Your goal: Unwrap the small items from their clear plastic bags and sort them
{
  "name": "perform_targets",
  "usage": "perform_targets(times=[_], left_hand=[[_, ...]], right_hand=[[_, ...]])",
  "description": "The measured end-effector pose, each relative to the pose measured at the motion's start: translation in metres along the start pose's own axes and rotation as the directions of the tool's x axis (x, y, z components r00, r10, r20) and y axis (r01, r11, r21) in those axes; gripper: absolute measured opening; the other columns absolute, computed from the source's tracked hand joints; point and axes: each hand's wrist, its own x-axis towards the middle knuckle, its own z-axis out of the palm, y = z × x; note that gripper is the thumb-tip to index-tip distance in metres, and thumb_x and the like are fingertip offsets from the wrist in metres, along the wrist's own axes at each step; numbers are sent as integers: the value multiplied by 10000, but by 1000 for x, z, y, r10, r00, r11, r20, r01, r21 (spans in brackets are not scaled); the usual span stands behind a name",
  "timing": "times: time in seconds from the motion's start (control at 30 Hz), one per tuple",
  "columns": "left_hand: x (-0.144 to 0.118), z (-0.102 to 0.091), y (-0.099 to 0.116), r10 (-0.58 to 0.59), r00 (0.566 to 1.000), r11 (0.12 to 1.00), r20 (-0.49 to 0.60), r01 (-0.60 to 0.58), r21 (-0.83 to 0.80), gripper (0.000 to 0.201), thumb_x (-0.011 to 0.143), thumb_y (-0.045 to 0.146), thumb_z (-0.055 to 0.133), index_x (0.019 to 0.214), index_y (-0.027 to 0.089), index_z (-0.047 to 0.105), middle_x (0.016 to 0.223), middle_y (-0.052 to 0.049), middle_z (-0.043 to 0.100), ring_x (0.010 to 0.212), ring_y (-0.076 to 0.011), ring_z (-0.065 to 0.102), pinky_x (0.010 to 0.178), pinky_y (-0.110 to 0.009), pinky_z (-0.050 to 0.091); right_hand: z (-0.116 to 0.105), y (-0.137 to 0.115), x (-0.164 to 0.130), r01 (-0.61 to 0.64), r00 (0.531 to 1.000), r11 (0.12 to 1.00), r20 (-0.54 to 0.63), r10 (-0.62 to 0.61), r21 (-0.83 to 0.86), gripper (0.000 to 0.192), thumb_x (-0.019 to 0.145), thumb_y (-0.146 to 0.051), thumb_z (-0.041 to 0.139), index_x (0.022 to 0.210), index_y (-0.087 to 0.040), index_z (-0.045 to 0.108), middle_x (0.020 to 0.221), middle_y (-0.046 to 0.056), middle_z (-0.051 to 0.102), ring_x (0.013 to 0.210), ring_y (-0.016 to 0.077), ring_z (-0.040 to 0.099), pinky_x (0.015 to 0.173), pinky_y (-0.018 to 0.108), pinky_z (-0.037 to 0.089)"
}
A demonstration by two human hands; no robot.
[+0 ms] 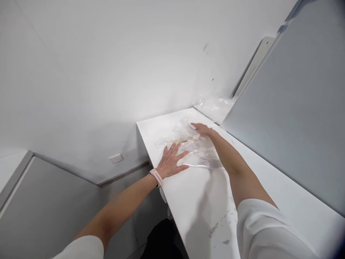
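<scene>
We look down from head height at a narrow white desk (205,201) that juts out from a white wall, and everything here is placed against that desk. Off its left edge, low on the wall, sits a white wall socket (116,158), and below that a grey panel (51,201) fills the lower left. Our left arm reaches in from that side, with a pale pink watch strap (156,177) on the wrist. Our left hand (171,163) lies flat on the desk near its left edge, palm down and fingers spread, pressing on the near left part of a crumpled clear plastic bag (194,149). The bag lies on the far half of the desk, flattened and wrinkled, with a faint yellowish streak inside. Our right hand (202,128) rests on the far right part of the same bag, palm down with fingers stretched toward the wall; we see no pinch in either hand. The right forearm crosses the desk from a white sleeve (265,230) at the near right. Beyond the desk's far right corner lies another piece of crumpled clear plastic (215,105). A grey partition (293,118) runs along the desk's right side.
</scene>
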Motion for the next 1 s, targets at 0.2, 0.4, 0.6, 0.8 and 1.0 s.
perform_targets(times=[0.2, 0.4, 0.6, 0.8, 1.0], left_hand=[[5, 1, -7, -61, 998, 996, 6, 61, -60, 703, 886, 708, 540, 1516, 423, 414, 1705, -34, 42, 1547, -413, 66, 1218, -639, 136], [8, -5, -9, -8, 992, 1000, 130, 10, -17, 691, 893, 700, 532, 1514, 417, 422, 1680, -28, 199, 1544, -410, 101, 1224, -634, 82], [-12, -3, 22, 139, 975, 990, 176, -132, -54, 709, 849, 680, 600, 1476, 371, 475, 1651, -31, 274, 1536, -407, 115, 1227, -615, 94], [-47, 8, 86, 328, 914, 942, 239, -297, -155, 748, 785, 700, 664, 1419, 333, 518, 1637, -64, 296, 1534, -408, 109, 1223, -626, 75], [-53, 29, 181, 621, 699, 783, 355, -536, -315, 725, 761, 714, 670, 1360, 327, 542, 1644, -43, 299, 1551, -376, 69, 1235, -602, 15]], right_hand=[[23, 39, -18, 8, 989, 1000, 146, -9, 13, 578, 884, -580, 513, 1449, -461, 502, 1569, -3, 441, 1436, 375, 350, 1126, 717, 202], [7, 65, -107, -139, 990, 987, 46, 136, 75, 551, 885, -567, 556, 1417, -423, 547, 1541, -18, 480, 1416, 377, 347, 1146, 638, 218], [7, 48, -226, -224, 967, 959, -81, 241, 171, 522, 885, -530, 540, 1377, -362, 587, 1444, 33, 578, 1327, 354, 434, 1110, 582, 270], [7, 46, -368, -335, 905, 920, -203, 374, 203, 486, 914, -543, 480, 1341, -346, 604, 1373, 46, 627, 1276, 333, 475, 1081, 569, 281], [7, 46, -525, -577, 686, 781, -378, 622, 239, 502, 934, -575, 431, 1352, -349, 597, 1408, 44, 599, 1251, 329, 484, 1049, 573, 284]])
